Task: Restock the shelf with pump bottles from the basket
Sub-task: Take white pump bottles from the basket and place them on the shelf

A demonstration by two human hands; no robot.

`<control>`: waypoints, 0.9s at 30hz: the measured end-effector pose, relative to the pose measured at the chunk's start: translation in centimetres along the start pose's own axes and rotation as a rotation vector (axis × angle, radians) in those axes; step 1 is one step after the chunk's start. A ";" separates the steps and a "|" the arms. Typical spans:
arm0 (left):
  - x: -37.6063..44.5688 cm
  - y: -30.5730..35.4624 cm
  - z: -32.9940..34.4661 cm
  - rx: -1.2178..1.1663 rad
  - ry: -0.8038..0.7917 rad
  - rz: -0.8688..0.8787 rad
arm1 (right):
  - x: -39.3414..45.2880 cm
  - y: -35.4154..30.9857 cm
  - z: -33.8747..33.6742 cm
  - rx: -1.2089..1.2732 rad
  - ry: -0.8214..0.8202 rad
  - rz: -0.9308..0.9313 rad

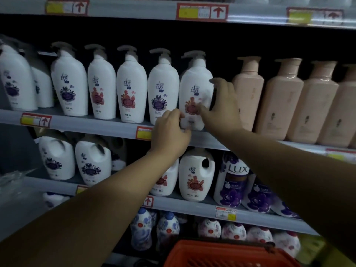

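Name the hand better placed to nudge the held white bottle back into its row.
Probably the right hand: it wraps the white pump bottle at mid-body, while the left hand only pinches the base near the shelf edge.

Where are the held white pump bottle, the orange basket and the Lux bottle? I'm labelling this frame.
white pump bottle (194,81): head view, upper body.
orange basket (212,255): head view, mesh wall.
Lux bottle (232,187): head view, front label.

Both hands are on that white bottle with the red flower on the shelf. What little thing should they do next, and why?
Probably nudge the white pump bottle back and square it, then let go. It stands at the shelf edge, at the right end of the white row. The left hand holds it low and the right hand grips its side beside the pink bottles.
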State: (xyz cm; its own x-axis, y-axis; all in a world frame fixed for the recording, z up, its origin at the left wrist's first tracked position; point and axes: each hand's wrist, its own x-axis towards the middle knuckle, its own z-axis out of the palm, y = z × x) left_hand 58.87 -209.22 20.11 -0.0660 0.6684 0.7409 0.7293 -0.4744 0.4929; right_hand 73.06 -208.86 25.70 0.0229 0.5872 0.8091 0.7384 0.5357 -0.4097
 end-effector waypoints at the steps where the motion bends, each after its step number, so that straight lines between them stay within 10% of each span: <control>1: -0.5 0.3 0.0 -0.018 0.003 0.012 | -1.0 0.2 -0.4 -0.054 -0.019 -0.043; 7: -4.2 2.8 0.3 -0.051 -0.148 0.083 | -7.2 1.7 -3.1 -0.113 -0.305 -0.126; 27: -29.7 2.6 14.3 -0.032 -0.871 0.145 | -35.4 17.0 -9.2 -0.217 -1.083 0.554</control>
State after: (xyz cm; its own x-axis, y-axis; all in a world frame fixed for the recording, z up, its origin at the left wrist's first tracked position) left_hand 72.42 -222.10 -7.15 0.5775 0.7934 0.1922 0.6702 -0.5952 0.4434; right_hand 90.98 -226.12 -6.08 -0.1254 0.9575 -0.2597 0.9055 0.0035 -0.4242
